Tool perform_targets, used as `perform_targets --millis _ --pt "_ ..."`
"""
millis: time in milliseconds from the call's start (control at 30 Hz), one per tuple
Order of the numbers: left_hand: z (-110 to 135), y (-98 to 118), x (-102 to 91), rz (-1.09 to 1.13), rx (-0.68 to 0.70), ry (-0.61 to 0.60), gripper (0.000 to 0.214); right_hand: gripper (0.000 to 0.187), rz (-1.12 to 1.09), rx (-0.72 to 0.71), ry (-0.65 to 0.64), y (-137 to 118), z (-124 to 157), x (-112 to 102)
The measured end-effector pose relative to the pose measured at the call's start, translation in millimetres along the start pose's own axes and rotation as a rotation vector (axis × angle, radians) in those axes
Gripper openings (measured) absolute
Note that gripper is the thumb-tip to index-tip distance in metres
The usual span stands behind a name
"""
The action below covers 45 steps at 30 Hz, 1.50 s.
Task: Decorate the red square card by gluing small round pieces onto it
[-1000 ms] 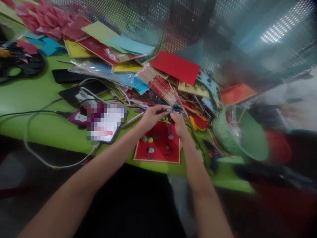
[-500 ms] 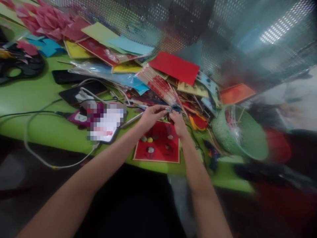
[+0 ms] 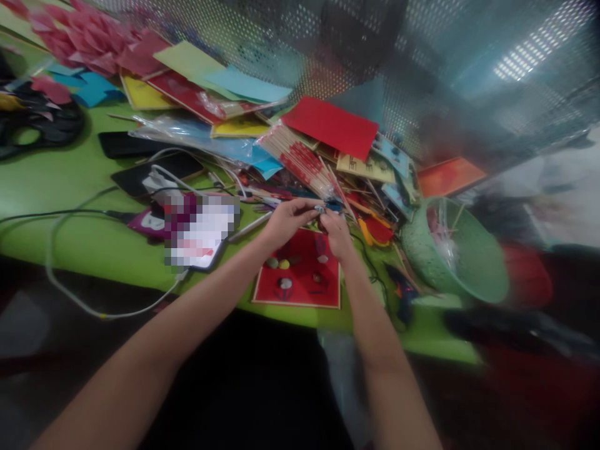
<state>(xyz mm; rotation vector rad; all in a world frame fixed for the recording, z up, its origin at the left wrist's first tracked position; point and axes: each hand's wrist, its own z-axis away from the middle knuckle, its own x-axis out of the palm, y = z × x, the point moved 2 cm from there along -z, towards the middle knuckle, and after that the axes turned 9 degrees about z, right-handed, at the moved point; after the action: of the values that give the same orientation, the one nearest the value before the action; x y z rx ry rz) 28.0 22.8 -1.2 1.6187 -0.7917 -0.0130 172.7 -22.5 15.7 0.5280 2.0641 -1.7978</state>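
Observation:
Between the fingertips of both my hands is a small pale, greyish-blue piece (image 3: 319, 209), too small to name. My left hand (image 3: 289, 219) pinches it from the left, and my right hand (image 3: 335, 228) closes on it from the right. Both hands are above the far edge of a red card (image 3: 300, 292) with a light border, lying on the green table. Small round pieces are on the card: a yellow one (image 3: 284, 264), a white one (image 3: 285, 284) and several others. Part of the card's far side is hidden by my hands.
A phone (image 3: 218, 240) on a white cable and a purple power strip (image 3: 150, 224) lie left. Behind are bundled wooden sticks (image 3: 300, 159) and coloured cards (image 3: 328, 125). A green basket (image 3: 487, 265) stands right, with a glue gun (image 3: 404, 294) near it.
Hardly anything differs. Both hands stay together over the red card, with only a slight shift of the right fingers around the small piece.

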Motion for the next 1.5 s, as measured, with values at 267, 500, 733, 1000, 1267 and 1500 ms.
perform_targets --millis 267,500,733,1000,1267,1500 --pt "-0.7 -3.0 -0.4 0.026 -0.008 0.009 0.041 0.027 -0.026 0.015 0.018 -1.1 0.9 0.8" --pt "-0.3 -2.5 -0.2 0.049 -0.022 0.012 0.042 0.024 -0.124 0.069 -0.004 -4.3 0.7 0.9" --pt "1.2 4.9 2.6 -0.06 0.052 -0.007 0.036 0.02 -0.123 0.017 -0.012 0.0 -0.2 1.8" --pt "0.9 2.7 1.6 -0.052 0.041 0.0 0.038 0.018 -0.129 0.01 -0.002 -1.9 0.7 2.2" --pt "0.1 -0.1 -0.3 0.004 -0.009 -0.003 0.044 0.022 -0.198 0.03 -0.021 -4.1 1.2 1.0" --pt "0.6 1.2 0.6 -0.022 0.042 -0.016 0.038 0.028 -0.159 0.039 -0.008 -1.8 0.3 3.1"
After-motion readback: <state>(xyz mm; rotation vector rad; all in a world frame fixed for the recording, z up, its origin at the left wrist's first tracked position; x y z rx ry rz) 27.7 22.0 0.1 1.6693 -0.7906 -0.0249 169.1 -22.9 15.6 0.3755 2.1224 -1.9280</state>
